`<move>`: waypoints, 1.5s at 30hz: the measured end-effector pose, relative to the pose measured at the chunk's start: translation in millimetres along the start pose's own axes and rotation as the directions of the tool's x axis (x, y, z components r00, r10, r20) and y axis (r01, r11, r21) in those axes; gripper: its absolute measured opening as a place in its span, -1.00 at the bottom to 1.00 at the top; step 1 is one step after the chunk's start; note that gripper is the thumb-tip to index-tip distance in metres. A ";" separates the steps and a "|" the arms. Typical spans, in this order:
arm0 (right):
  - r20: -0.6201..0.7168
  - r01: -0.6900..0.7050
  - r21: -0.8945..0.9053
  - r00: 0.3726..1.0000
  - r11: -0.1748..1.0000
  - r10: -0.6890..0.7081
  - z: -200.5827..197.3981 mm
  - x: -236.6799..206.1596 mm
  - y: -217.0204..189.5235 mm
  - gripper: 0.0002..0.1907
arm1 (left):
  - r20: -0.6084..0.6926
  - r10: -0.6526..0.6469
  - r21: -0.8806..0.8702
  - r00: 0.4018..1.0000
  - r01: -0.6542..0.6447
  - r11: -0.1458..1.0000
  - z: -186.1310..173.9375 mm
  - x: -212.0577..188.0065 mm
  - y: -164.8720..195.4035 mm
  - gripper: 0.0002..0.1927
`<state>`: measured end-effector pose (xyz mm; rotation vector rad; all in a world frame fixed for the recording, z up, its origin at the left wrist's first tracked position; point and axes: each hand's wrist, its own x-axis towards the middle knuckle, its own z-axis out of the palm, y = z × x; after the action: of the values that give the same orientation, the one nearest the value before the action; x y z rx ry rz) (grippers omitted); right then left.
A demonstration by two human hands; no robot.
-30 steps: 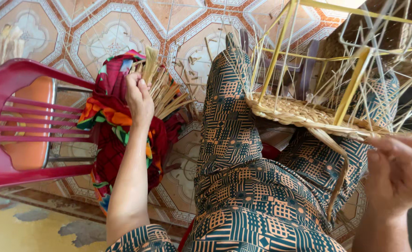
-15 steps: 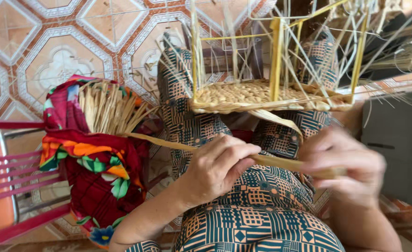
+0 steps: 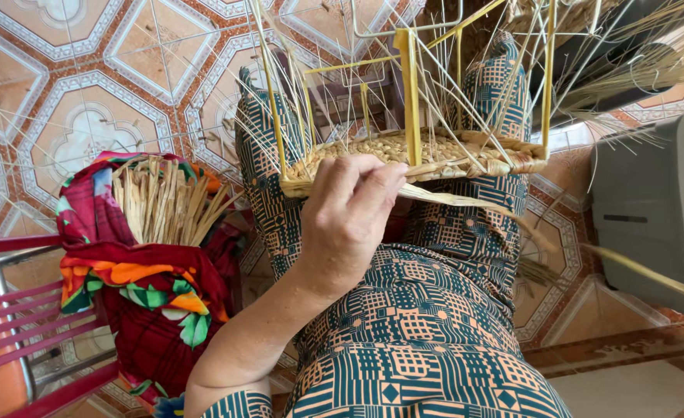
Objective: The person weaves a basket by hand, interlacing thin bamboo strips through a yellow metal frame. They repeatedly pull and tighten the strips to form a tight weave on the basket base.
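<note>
Left hand point(image 3: 349, 220) fingers pinched on flat straw strip point(image 3: 450, 199) at near edge of half-woven basket point(image 3: 419, 159), which rests on person's patterned lap. Right hand out of view. Bundle of straw strips point(image 3: 160, 201) in red floral cloth point(image 3: 156, 294) on red chair point(image 3: 24, 325), left.

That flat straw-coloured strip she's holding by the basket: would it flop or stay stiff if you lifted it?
Probably bendy: the strip, pinched by the left hand, curves as it trails away. It looks thin and flat, so likely light. The woven base suggests such strips flex without snapping.
</note>
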<state>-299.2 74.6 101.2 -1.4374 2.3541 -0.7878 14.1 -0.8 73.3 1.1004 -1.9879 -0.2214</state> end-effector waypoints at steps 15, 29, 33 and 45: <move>0.181 0.733 0.348 0.559 0.584 -0.809 58.3 21.8 -123.6 -0.84 | 0.066 0.031 -0.176 0.997 -0.019 0.984 -15.1 -15.6 -7.2 -0.73; 0.283 0.779 0.121 0.568 0.616 -0.773 86.4 17.7 -124.1 -0.75 | 0.100 0.033 -0.211 0.994 -0.011 0.977 -16.4 -15.8 -1.9 -0.73; 0.219 0.811 -0.026 0.575 0.585 -0.788 93.5 10.2 -126.8 -0.74 | 0.051 -0.046 -0.179 0.998 0.055 0.982 -12.2 -7.0 9.0 -0.77; 0.161 0.784 -0.095 0.620 0.613 -0.768 60.7 -18.8 -89.6 -0.78 | 0.299 -0.326 -0.347 0.897 0.420 0.839 -16.9 10.1 10.0 -0.84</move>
<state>-194.8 40.3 102.6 -2.5686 1.6511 -0.6670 17.6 1.3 95.0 1.2175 -1.7826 -0.9682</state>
